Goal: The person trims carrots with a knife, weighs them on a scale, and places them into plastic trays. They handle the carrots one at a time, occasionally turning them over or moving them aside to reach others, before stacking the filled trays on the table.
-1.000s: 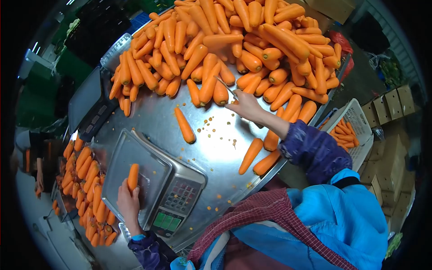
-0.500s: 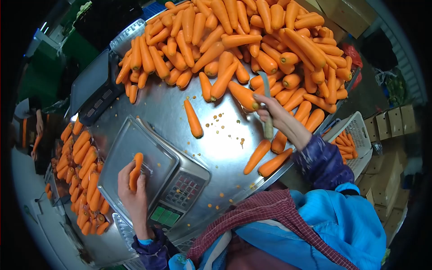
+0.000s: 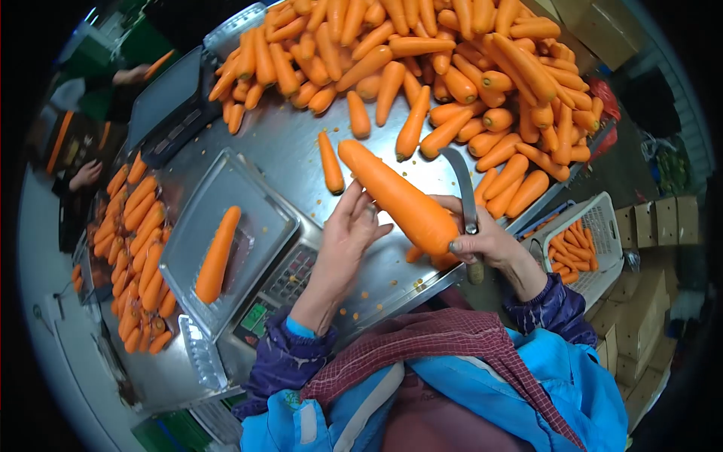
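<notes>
A large carrot is held up in front of me, its thick end in my right hand. That hand also grips a curved knife, the blade pointing up and the handle sticking out below the fingers. My left hand is beside the carrot's left side, fingers apart; whether they touch it is unclear. Another carrot lies on the metal tray of the scale, left of my left hand. Single carrots lie on the metal table beyond my hands, among small trimmed bits.
A big carrot pile covers the table's far side. Bagged carrots sit at the left, near a second dark scale. At the right stand a white crate and cardboard boxes. Another person's hand shows far left.
My left hand has let go of its carrot, now on the scale tray, and moved right. My right hand has brought a carrot and the knife nearer. The person at far left has lifted a carrot.
</notes>
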Available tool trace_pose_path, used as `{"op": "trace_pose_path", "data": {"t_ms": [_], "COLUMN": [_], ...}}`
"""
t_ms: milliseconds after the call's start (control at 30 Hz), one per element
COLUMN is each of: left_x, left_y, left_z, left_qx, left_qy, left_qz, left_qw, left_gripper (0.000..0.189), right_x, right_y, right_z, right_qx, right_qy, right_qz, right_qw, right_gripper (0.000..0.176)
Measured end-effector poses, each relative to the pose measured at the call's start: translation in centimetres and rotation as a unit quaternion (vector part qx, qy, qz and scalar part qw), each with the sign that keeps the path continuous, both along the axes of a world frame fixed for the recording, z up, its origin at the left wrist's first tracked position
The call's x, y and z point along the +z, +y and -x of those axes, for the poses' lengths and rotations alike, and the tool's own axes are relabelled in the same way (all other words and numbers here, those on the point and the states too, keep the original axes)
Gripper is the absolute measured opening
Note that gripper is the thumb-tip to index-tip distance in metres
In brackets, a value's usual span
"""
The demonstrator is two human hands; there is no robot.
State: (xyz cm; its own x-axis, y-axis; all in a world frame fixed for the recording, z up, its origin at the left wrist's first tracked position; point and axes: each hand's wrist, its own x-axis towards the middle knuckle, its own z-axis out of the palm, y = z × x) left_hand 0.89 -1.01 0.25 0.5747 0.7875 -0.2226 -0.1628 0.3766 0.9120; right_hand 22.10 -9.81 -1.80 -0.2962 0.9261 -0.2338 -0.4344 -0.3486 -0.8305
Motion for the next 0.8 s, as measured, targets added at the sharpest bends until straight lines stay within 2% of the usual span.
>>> {"op": "trace_pose_path", "data": {"t_ms": [67,100,133,200,233,267,300,333,367,400,467,567,600,667,700,733,767,800], "left_x": [0.8,0.6,0.3,-0.3,-0.1,-0.3,-0.6,-0.6,-0.4,0.2,0.6,0.6,0.5,0.3,0.1,0.3,0.7,1.4], "left_y": [-0.2,-0.1,-0.3,-0.8,-1.1,-1.2,-1.1,-1.1,-1.2,-1.4,-1.5,-1.3,-1.3,-1.2,-1.2,-1.0,-0.7,-0.3], "left_z": [-0.3,0.2,0.6,1.0,1.0,1.1,1.5,1.8,1.9,2.0,2.2,2.5,2.6,2.9,3.3,3.4,3.4,3.4], "left_qx": [0.019,0.014,0.019,0.011,0.040,0.037,0.038,0.039,0.036,0.037,0.039,0.029,0.029,0.030,0.040,0.051,0.082,0.113], "left_qy": [-0.091,-0.094,-0.093,0.030,0.058,0.057,0.120,0.180,0.179,0.203,0.227,0.266,0.260,0.255,0.221,0.187,0.101,0.010], "left_qz": [0.077,0.085,0.083,-0.097,-0.156,-0.154,-0.249,-0.342,-0.341,-0.369,-0.396,-0.408,-0.419,-0.430,-0.383,-0.335,-0.182,-0.019], "left_qw": [0.993,0.992,0.992,0.995,0.985,0.986,0.960,0.922,0.922,0.906,0.889,0.873,0.869,0.866,0.896,0.922,0.975,0.993], "left_gripper": [0.047,0.048,0.048,0.042,0.040,0.040,0.042,0.044,0.044,0.046,0.048,0.047,0.048,0.048,0.046,0.045,0.043,0.041], "right_x": [-0.1,1.2,1.6,2.1,3.7,3.6,3.5,3.4,4.6,4.7,4.8,5.1,4.8,3.4,2.7,2.1,1.5,1.1], "right_y": [0.0,-0.3,-0.1,0.2,0.5,1.1,1.9,2.4,2.5,2.8,3.5,3.9,4.1,4.5,5.1,4.9,4.9,4.9], "right_z": [1.6,1.4,1.4,1.1,1.6,1.7,1.6,1.7,2.0,2.2,2.4,2.5,2.4,1.3,-0.1,-0.6,-1.1,-1.2], "right_qx": [-0.009,0.019,0.024,0.012,-0.020,-0.022,-0.056,-0.087,-0.066,-0.067,-0.073,-0.049,-0.047,-0.032,0.024,0.025,-0.012,-0.044], "right_qy": [-0.149,-0.154,-0.153,-0.301,-0.355,-0.356,-0.456,-0.532,-0.575,-0.576,-0.647,-0.681,-0.679,-0.717,-0.717,-0.716,-0.635,-0.541], "right_qz": [-0.103,-0.018,-0.020,0.002,-0.018,-0.015,-0.206,-0.386,-0.374,-0.372,-0.416,-0.407,-0.409,-0.317,-0.271,-0.273,-0.253,-0.227], "right_qw": [0.983,0.988,0.988,0.953,0.934,0.934,0.864,0.748,0.725,0.725,0.635,0.607,0.608,0.619,0.641,0.642,0.730,0.808], "right_gripper": [0.077,0.067,0.067,0.056,0.041,0.041,0.038,0.036,0.036,0.036,0.025,0.028,0.028,0.028,0.025,0.025,0.023,0.022]}}
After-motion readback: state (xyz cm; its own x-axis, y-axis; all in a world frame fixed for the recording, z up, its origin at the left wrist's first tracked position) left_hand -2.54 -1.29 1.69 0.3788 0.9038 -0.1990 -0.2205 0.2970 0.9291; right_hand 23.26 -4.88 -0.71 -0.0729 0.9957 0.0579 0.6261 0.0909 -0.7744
